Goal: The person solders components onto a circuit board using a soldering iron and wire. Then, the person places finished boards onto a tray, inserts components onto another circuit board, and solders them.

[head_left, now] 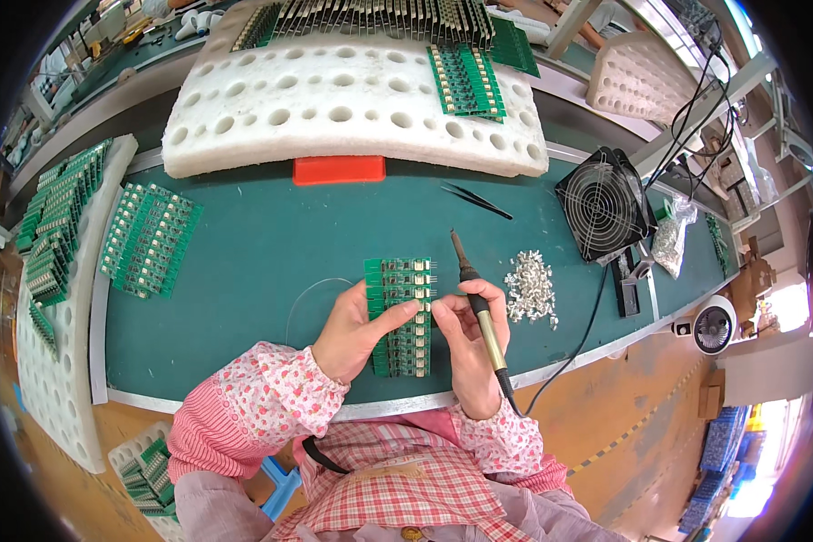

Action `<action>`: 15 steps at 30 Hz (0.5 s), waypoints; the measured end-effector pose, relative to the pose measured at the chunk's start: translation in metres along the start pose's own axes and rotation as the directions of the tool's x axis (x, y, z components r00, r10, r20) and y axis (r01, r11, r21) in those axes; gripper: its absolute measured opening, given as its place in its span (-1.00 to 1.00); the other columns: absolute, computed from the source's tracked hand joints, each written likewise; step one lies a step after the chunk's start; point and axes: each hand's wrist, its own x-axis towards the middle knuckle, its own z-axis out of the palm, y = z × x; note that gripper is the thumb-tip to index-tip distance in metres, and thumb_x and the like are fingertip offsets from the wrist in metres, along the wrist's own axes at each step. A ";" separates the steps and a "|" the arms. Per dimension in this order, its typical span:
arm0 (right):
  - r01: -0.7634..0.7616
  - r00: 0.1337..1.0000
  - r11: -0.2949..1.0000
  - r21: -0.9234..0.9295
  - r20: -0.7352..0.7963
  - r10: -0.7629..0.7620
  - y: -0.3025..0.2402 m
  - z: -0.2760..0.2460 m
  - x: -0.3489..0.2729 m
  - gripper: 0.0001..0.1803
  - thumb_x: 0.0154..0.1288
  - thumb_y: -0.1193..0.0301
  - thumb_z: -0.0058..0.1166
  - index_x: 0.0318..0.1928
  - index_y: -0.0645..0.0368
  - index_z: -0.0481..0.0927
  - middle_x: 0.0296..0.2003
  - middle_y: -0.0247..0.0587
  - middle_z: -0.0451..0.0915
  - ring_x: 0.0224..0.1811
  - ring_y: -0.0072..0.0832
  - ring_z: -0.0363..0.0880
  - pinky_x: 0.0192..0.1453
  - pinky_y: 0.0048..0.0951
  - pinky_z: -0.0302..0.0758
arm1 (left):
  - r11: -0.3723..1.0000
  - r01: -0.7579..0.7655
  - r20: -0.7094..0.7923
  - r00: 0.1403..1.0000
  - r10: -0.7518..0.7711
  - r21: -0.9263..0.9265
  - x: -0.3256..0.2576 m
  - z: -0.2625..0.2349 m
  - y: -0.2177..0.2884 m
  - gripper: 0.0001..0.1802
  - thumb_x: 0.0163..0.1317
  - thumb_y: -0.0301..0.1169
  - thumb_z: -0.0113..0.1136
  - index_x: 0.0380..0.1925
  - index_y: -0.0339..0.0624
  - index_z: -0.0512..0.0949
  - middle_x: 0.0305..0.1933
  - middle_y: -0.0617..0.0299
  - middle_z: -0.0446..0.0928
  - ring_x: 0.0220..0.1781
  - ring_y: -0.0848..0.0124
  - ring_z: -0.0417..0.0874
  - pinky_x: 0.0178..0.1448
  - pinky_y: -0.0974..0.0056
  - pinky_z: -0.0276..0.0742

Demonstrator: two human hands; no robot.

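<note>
A green circuit board panel [401,352], lined with rows of small white parts, lies on the green work mat in front of me. My left hand [359,332] grips its left side, the thumb pressed across its face. A thin wire [300,298] curves over the mat beside that hand. In my right hand [470,348] rests a soldering iron [486,325], tip pointing up and away from the board. The thumb and a finger of this hand pinch at the board's right edge; whether a small part is between them I cannot make out.
Right of the iron lies a pile of small white-metal parts [531,287]. Black tweezers [479,200], a fan [601,203] and a plastic bag [673,237] sit beyond. White foam racks [334,117] with boards stand ahead and left; stacked panels [152,239] lie at left.
</note>
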 end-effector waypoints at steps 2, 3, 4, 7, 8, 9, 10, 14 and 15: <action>-0.013 1.000 1.000 -0.001 -0.004 0.013 -0.001 0.001 -0.001 -0.63 0.17 0.61 0.17 -0.04 0.19 0.35 -0.36 -0.27 0.55 -0.32 -0.63 0.51 -0.16 -0.59 0.46 | 1.000 -0.020 -0.009 1.000 0.020 0.015 0.000 0.000 -0.001 -0.70 0.21 -0.53 0.16 -0.04 -0.25 0.43 -0.11 0.27 0.54 -0.10 0.52 0.55 0.01 0.35 0.47; 0.004 1.000 1.000 -0.012 -0.007 -0.004 -0.001 0.001 -0.001 -0.61 0.17 0.61 0.17 -0.03 0.20 0.34 -0.35 -0.26 0.55 -0.31 -0.62 0.52 -0.15 -0.59 0.47 | 1.000 -0.020 -0.008 1.000 0.020 0.014 0.000 0.001 -0.001 -0.70 0.21 -0.53 0.16 -0.04 -0.25 0.43 -0.11 0.27 0.54 -0.10 0.52 0.55 0.01 0.35 0.47; 0.021 1.000 1.000 -0.023 -0.010 -0.021 -0.001 0.001 -0.001 -0.60 0.18 0.61 0.16 -0.01 0.20 0.32 -0.35 -0.26 0.54 -0.31 -0.62 0.52 -0.15 -0.58 0.48 | 0.999 -0.030 -0.013 0.999 0.031 0.017 -0.001 0.002 -0.002 -0.70 0.21 -0.53 0.16 -0.04 -0.25 0.43 -0.11 0.27 0.54 -0.10 0.52 0.55 0.01 0.35 0.47; 0.030 1.000 0.999 -0.034 -0.003 -0.030 0.000 0.001 -0.001 -0.59 0.18 0.61 0.15 0.01 0.19 0.30 -0.35 -0.25 0.54 -0.31 -0.61 0.52 -0.15 -0.58 0.48 | 0.999 -0.044 -0.022 0.999 0.044 0.030 -0.001 0.003 -0.001 -0.69 0.20 -0.53 0.17 -0.04 -0.25 0.43 -0.11 0.27 0.54 -0.11 0.52 0.55 0.01 0.35 0.47; 0.030 1.000 0.999 -0.034 -0.003 -0.030 0.000 0.000 0.000 -0.59 0.18 0.61 0.15 0.01 0.19 0.30 -0.35 -0.25 0.54 -0.31 -0.61 0.52 -0.15 -0.58 0.48 | 0.998 -0.046 -0.028 0.999 0.047 0.038 -0.002 0.003 -0.001 -0.69 0.20 -0.53 0.17 -0.04 -0.25 0.43 -0.11 0.27 0.54 -0.11 0.52 0.55 0.01 0.35 0.47; 0.028 1.000 0.999 -0.041 0.013 -0.028 -0.002 -0.001 0.001 -0.58 0.19 0.62 0.15 0.01 0.20 0.30 -0.34 -0.25 0.53 -0.31 -0.61 0.52 -0.14 -0.58 0.48 | 0.998 -0.045 -0.027 0.999 0.046 0.038 -0.002 0.003 -0.001 -0.69 0.20 -0.53 0.17 -0.04 -0.25 0.43 -0.11 0.27 0.54 -0.11 0.52 0.55 0.01 0.35 0.47; 0.027 0.999 0.998 -0.048 0.029 -0.026 -0.002 -0.001 0.001 -0.58 0.19 0.62 0.14 0.02 0.20 0.29 -0.34 -0.26 0.53 -0.30 -0.61 0.52 -0.14 -0.57 0.48 | 0.998 -0.049 -0.026 0.998 0.050 0.048 -0.002 0.003 -0.001 -0.69 0.20 -0.52 0.18 -0.04 -0.25 0.43 -0.11 0.26 0.54 -0.11 0.53 0.55 0.00 0.36 0.47; 0.035 0.999 0.998 -0.060 0.036 -0.033 -0.001 -0.002 0.001 -0.57 0.19 0.63 0.13 0.03 0.20 0.28 -0.34 -0.26 0.53 -0.30 -0.61 0.52 -0.14 -0.57 0.48 | 0.993 -0.084 -0.029 0.996 0.086 0.078 -0.002 0.004 -0.003 -0.71 0.22 -0.48 0.18 -0.05 -0.26 0.46 -0.13 0.28 0.56 -0.14 0.55 0.54 -0.04 0.39 0.48; 0.046 0.998 0.996 -0.075 0.039 -0.043 0.000 -0.003 0.001 -0.57 0.19 0.64 0.13 0.03 0.20 0.28 -0.34 -0.26 0.52 -0.30 -0.61 0.51 -0.14 -0.57 0.48 | 0.993 -0.084 -0.029 0.996 0.086 0.078 -0.001 0.003 -0.004 -0.71 0.22 -0.48 0.18 -0.05 -0.26 0.46 -0.13 0.28 0.56 -0.14 0.55 0.54 -0.04 0.39 0.48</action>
